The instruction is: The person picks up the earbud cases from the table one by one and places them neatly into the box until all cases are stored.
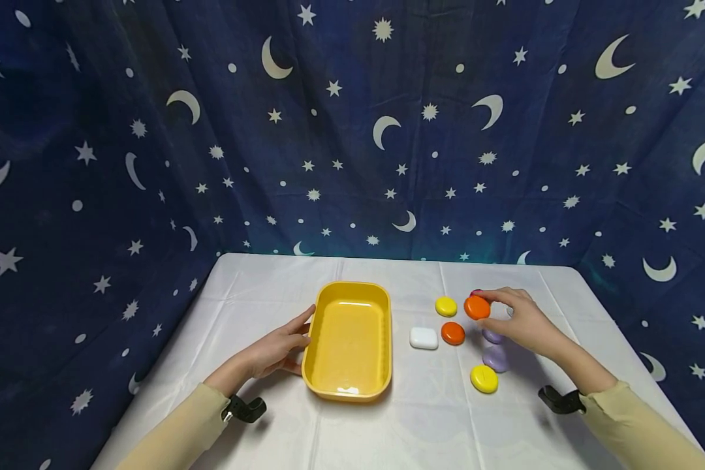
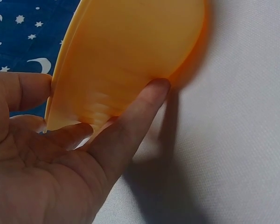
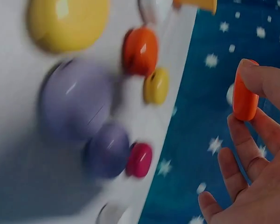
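Observation:
An orange, glossy rounded disc (image 1: 477, 307) is pinched between the thumb and a finger of my right hand (image 1: 519, 321). The right wrist view shows that disc (image 3: 245, 95) edge-on, the other fingers spread loosely. My left hand (image 1: 275, 351) rests against the left side of a yellow rectangular tub (image 1: 348, 395). In the left wrist view its mostly straight fingers touch the tub wall (image 2: 130, 42). Beneath and around my right hand lie a larger purple disc (image 1: 496, 360), a smaller purple disc (image 3: 108, 150) and a magenta disc (image 3: 140, 160).
Between tub and right hand lie a white rounded block (image 1: 423, 338), a red-orange disc (image 1: 453, 333) and a yellow disc (image 1: 446, 307). Another yellow disc (image 1: 484, 378) sits nearer. A whitish piece (image 3: 114, 213) is partly visible. White cloth (image 1: 411, 431) covers the table; a starry curtain (image 1: 352, 130) stands behind.

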A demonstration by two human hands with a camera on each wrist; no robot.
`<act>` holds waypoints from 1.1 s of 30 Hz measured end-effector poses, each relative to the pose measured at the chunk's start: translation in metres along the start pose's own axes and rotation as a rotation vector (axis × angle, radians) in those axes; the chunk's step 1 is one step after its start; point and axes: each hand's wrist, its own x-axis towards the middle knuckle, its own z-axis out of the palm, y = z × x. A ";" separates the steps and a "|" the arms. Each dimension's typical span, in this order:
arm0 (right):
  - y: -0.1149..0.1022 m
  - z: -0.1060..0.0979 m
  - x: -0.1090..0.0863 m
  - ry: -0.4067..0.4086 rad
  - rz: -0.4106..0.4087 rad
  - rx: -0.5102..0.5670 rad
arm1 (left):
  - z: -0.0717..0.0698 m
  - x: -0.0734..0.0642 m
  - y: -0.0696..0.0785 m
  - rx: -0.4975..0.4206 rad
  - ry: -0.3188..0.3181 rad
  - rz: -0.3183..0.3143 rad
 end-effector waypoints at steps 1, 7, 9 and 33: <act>-0.006 0.003 0.003 -0.007 -0.011 0.004 | 0.000 0.000 0.000 0.000 0.001 0.000; -0.043 0.021 0.022 -0.049 -0.109 0.017 | 0.000 -0.001 0.000 -0.006 -0.005 0.004; -0.053 0.026 0.027 -0.069 -0.124 0.029 | 0.000 -0.001 0.000 -0.007 -0.005 0.004; -0.143 0.100 0.076 -0.253 -0.346 -0.183 | 0.005 -0.002 0.003 0.010 0.031 -0.005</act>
